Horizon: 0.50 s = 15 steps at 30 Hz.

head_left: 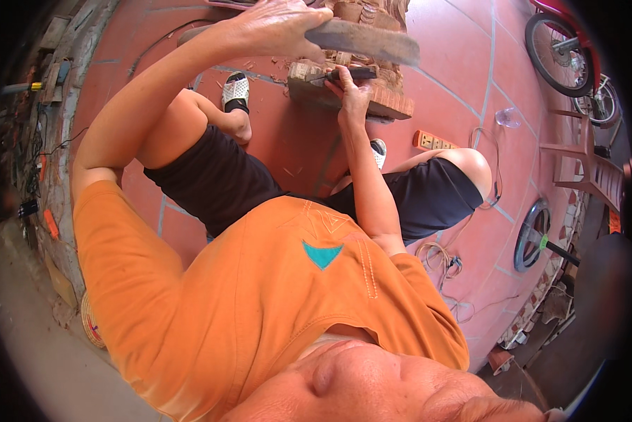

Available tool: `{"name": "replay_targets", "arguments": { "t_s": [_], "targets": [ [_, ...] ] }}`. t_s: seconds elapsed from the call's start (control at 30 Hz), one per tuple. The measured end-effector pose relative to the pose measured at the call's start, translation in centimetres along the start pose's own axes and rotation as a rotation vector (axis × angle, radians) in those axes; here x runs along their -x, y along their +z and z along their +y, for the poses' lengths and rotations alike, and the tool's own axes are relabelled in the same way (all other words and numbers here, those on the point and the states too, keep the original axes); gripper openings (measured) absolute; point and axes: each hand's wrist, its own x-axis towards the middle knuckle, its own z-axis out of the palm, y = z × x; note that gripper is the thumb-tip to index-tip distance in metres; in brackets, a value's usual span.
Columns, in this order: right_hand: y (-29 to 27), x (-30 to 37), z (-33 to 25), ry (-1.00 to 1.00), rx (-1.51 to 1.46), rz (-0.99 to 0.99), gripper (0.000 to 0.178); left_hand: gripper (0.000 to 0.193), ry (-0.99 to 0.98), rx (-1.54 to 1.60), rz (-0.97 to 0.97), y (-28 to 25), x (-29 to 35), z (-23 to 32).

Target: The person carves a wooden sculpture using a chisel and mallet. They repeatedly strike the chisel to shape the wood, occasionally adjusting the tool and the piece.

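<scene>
My left hand (pixel 281 27) is wrapped round a flat, worn wooden bat (pixel 372 43), held level over the work. Below it, my right hand (pixel 351 95) grips a chisel (pixel 362 73) with a dark handle. The chisel lies across the top of the base, its narrow end pointing left; whether the edge bites into the wood is hard to tell. Both tools are at a carved wooden block (pixel 386 102) that stands on the floor between my feet, its upper part partly hidden by the bat.
Wood chips lie on the red tiled floor (pixel 456 84). An orange power strip (pixel 432 141) sits right of the block, with coiled cable (pixel 439 261) nearer. A clear plastic cup (pixel 507 117), a motorbike wheel (pixel 558 55), a plastic chair (pixel 590 165) and a loose wheel (pixel 532 235) are further right.
</scene>
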Motion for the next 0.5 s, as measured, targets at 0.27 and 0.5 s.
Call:
{"name": "replay_targets", "arguments": {
  "t_s": [0.27,0.5],
  "targets": [
    [1.2,0.8,0.6,-0.195,0.054,0.002,0.024,0.052,-0.024,0.040,0.162,-0.1,1.0,-1.9],
    [1.6,1.4,0.6,-0.259,0.142,-0.040,0.024,0.056,-0.005,0.055,0.126,0.2,1.7,-1.7]
  ]
}}
